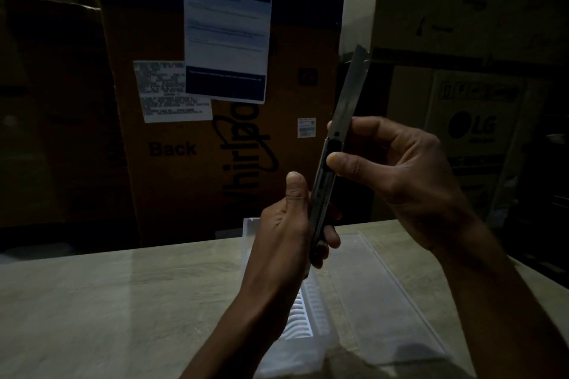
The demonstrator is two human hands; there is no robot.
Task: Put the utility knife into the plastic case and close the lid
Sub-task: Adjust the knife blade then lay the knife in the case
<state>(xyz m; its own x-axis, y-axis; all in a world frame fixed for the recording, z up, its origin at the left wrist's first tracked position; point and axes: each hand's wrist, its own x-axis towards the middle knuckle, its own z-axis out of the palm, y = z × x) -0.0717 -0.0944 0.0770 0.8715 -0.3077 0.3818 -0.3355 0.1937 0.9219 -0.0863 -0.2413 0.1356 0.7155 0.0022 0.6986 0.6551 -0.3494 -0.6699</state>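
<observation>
the utility knife (334, 144) stands nearly upright above the open plastic case (363, 295), blade extended upward. the left hand (288, 224) clenches its lower handle, thumb along the side; the right hand (391, 175) pinches the slider section between thumb and fingers.
</observation>
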